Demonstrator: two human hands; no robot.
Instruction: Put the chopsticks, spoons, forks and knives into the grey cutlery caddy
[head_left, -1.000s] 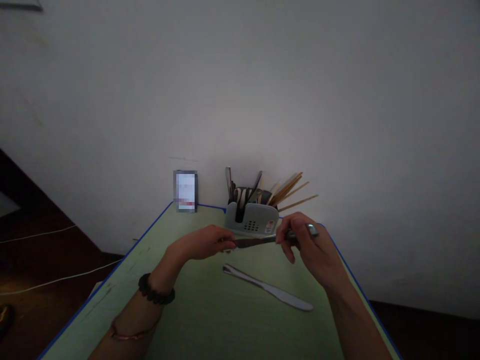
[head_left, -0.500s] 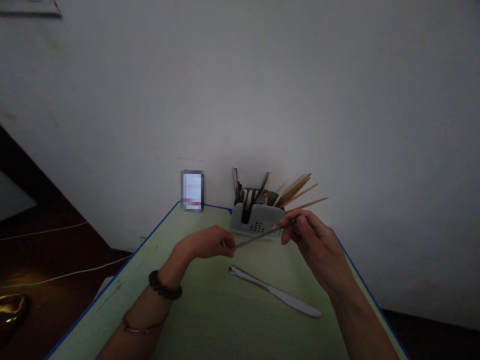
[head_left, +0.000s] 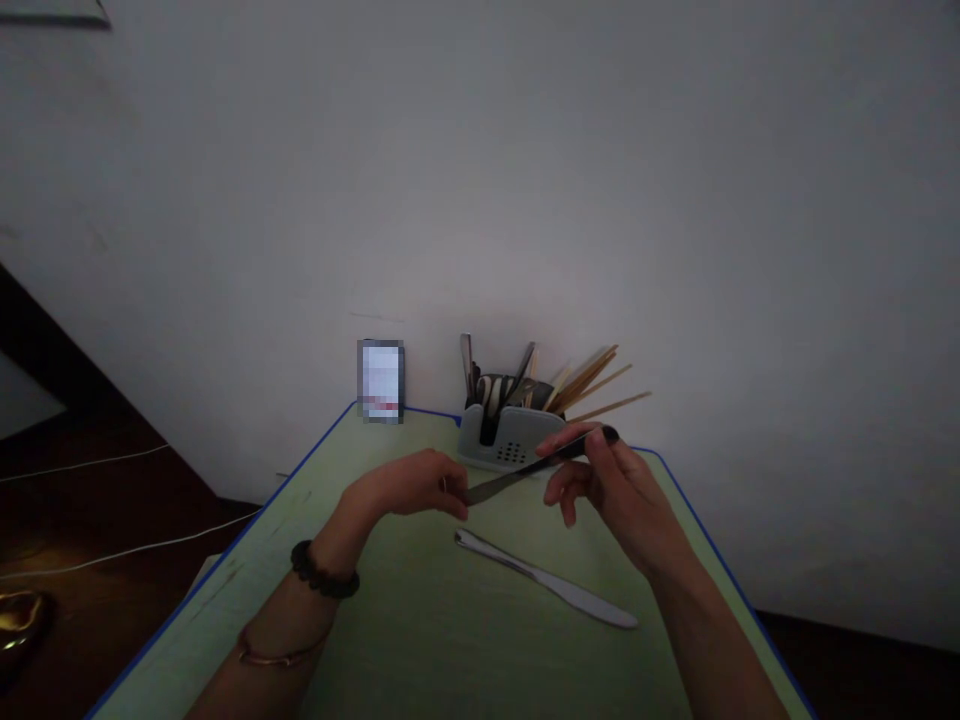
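Observation:
Between my hands a dark-handled table knife (head_left: 510, 480) is held slantwise above the table. My left hand (head_left: 420, 483) is closed on the blade's tip at the lower left. Thumb and fingers of my right hand (head_left: 611, 490) pinch the black handle at the upper right, the lower fingers loosely curled. A silver table knife (head_left: 544, 578) lies on the green table (head_left: 420, 620) below them. Just behind my hands stands a grey cutlery holder (head_left: 525, 430), its right end partly hidden by my right hand. Metal cutlery and wooden chopsticks (head_left: 589, 380) stick out of it.
A phone with a lit, blurred screen (head_left: 381, 382) leans against the white wall (head_left: 480, 180) at the table's back left corner. The table has a blue edge (head_left: 225, 560). White cables (head_left: 135, 553) run across the dark floor at the left.
The knife in my hands has turned from edge-on to show its flat blade and dark handle. My right hand's fingers have shifted and loosened somewhat. The left hand keeps its hold.

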